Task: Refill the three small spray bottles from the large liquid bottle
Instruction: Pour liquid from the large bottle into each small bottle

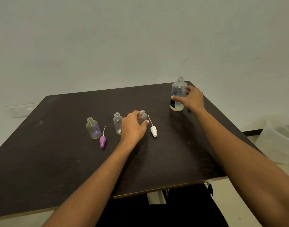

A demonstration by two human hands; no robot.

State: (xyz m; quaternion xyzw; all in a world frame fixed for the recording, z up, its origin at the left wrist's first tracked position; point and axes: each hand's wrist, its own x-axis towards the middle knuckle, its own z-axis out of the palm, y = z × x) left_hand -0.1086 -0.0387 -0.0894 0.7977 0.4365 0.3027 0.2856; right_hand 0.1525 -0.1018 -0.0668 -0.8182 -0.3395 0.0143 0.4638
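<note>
Three small clear spray bottles stand uncapped on the dark table: a left one with purple print, a middle one and a right one. My left hand curls round the right one. A purple spray head lies beside the left bottle, and a white spray head lies to the right of my left hand. At the far right corner the large bottle stands open with a little pale liquid at its bottom. My right hand grips its body.
The table's front edge runs close to my body, and its far right corner is just behind the large bottle. A translucent plastic tub sits on the floor to the right. A pale wall stands behind the table.
</note>
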